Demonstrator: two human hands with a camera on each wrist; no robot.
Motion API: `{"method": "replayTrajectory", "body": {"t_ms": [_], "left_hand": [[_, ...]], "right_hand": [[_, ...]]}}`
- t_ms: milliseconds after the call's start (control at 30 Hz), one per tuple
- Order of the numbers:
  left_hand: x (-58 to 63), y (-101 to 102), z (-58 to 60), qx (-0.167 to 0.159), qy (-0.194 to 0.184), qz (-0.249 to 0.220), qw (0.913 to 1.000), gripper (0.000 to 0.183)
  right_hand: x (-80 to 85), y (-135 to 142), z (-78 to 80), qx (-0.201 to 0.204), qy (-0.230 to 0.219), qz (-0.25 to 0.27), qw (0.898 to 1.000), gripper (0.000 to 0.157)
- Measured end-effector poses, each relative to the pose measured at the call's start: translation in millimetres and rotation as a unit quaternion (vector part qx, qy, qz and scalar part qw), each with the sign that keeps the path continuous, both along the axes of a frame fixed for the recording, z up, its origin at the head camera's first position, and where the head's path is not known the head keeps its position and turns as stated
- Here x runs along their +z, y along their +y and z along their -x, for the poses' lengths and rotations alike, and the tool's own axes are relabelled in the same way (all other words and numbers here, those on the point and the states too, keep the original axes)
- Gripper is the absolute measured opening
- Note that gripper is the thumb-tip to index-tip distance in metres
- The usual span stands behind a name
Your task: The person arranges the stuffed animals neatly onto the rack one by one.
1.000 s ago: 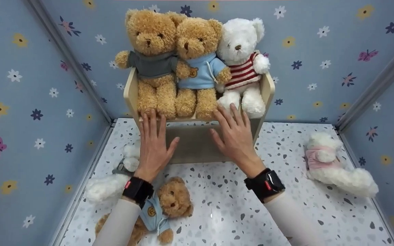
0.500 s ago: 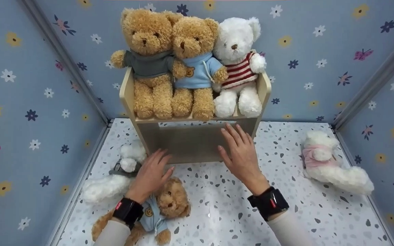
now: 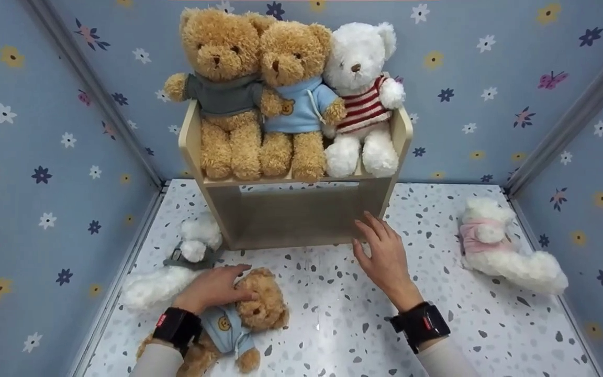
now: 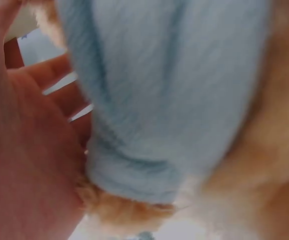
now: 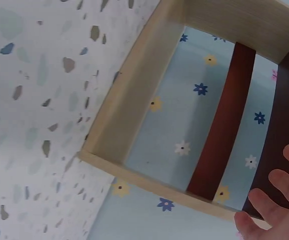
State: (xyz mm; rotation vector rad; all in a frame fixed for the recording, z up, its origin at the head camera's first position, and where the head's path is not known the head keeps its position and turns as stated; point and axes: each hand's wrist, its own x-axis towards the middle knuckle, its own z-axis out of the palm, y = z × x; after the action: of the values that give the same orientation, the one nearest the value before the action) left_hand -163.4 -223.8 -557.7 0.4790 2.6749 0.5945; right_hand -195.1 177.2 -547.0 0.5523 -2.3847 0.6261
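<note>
My left hand (image 3: pixel 212 288) is at a brown teddy bear (image 3: pixel 262 303) in a light blue hoodie, lying on the floor at front left. The thumb lies over the bear's head and the fingers reach along its far side. In the left wrist view the blue hoodie (image 4: pixel 174 85) fills the middle, with the spread fingers (image 4: pixel 49 72) partly hidden behind it. My right hand (image 3: pixel 382 256), fingers relaxed and holding nothing, hovers before the lower right of a small wooden shelf (image 3: pixel 296 220); the right wrist view shows the shelf's frame (image 5: pixel 129 85) beside my fingertips.
On the shelf top sit a brown bear in grey (image 3: pixel 228 97), a brown bear in blue (image 3: pixel 299 104) and a white bear in red stripes (image 3: pixel 364 107). White bears lie on the floor, one at left (image 3: pixel 157 285), one in pink (image 3: pixel 490 238) at right. Flowered walls (image 3: pixel 490 120) enclose the floor.
Both hands have left the shelf's front edge by the seated bears. The left came down and left to the lying brown bear; the right drew back, lower and slightly rightward.
</note>
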Motion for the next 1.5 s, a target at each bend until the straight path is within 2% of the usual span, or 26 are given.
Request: {"method": "replayTrajectory", "body": {"t_ms": [133,300,500,567,767,833,1000,1133,1267,1367,1500], "left_hand": [[5.4,-2,0.5,-0.004,-0.042,0.003,0.9991,0.094],[7.7,-2,-1.8,-0.006,-0.077,0.030,0.9966,0.101],[4.2,-2,-3.7,-0.016,-0.096,0.052,0.9939,0.117],[2.9,0,-4.3,-0.019,-0.095,0.061,0.9934,0.118],[-1.8,3,-3.5,-0.029,-0.060,0.068,0.9954,0.085],[-2.7,3,-2.5,-0.027,-0.049,0.063,0.9965,0.080],[-3.3,5,1.7,-0.009,-0.027,0.001,0.9996,0.083],[-2.8,14,6.1,-0.005,0.004,-0.060,0.9982,0.089],[-3.0,24,8.7,0.009,0.035,-0.071,0.9968,0.092],[-4.1,31,9.1,0.030,0.060,-0.077,0.9948,0.091],[-7.4,42,10.3,0.056,0.082,-0.109,0.9891,0.092]], "right_hand": [[-7.7,4,-2.4,-0.002,-0.007,-0.002,1.000,0.039],[-13.8,9,-4.2,-0.004,-0.003,-0.001,1.000,0.034],[-16.3,12,-7.2,-0.020,-0.033,-0.005,0.999,0.035],[-17.3,13,-7.8,-0.020,-0.037,-0.003,0.999,0.036],[-20.1,16,-8.9,-0.019,-0.033,0.001,0.999,0.039],[-20.4,17,-9.7,-0.023,-0.039,-0.001,0.999,0.039],[-20.7,17,-11.5,-0.030,-0.054,-0.002,0.998,0.039],[-23.4,14,-13.5,-0.025,-0.047,0.001,0.999,0.035],[-28.9,10,-16.9,-0.008,-0.040,0.007,0.999,0.029],[-32.2,8,-19.3,0.000,-0.055,0.013,0.998,0.026],[-35.2,5,-21.4,-0.001,-0.076,0.014,0.997,0.025]]}}
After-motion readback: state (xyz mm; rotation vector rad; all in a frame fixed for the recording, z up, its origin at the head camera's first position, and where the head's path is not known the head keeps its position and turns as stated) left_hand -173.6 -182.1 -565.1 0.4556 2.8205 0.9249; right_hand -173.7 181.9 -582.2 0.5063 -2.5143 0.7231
